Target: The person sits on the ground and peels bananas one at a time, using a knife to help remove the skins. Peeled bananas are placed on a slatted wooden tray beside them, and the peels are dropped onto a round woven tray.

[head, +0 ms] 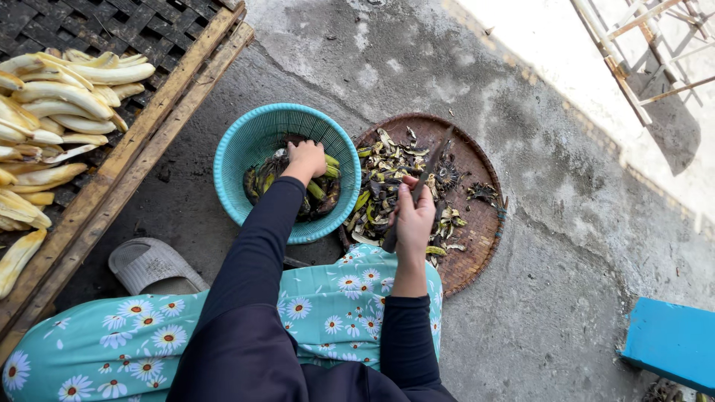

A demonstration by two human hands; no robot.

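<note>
Unpeeled bananas [322, 186], green and blackened, lie heaped in the turquoise plastic basket [246, 145] on the concrete floor [566, 246], and every place here is given from that basket. Far to its left, a wooden-framed drying rack [149, 134] with dark mesh carries rows of pale peeled bananas [67, 97], laid side by side, likely so that air reaches each one. Below and left of the basket a grey sandal [149, 264] lies sole-down beside the person's flowered trousers [149, 335]. Inside the basket the left hand [305, 158] reaches down from a long dark sleeve, arm stretched forward, fingers curled onto the fruit; whether they have closed round one banana cannot be told. Just right of the basket, touching its rim, sits a round woven tray [477, 223] strewn with dark banana peels [383, 175], apparently kept close so that waste drops within easy reach. Above that tray the right hand [413, 219] is clenched round the handle of a knife [428, 171], blade angled up and away from the body, wrist straight, forearm rising from the lap. Far right, a blue block [670, 339] stands well apart.
</note>
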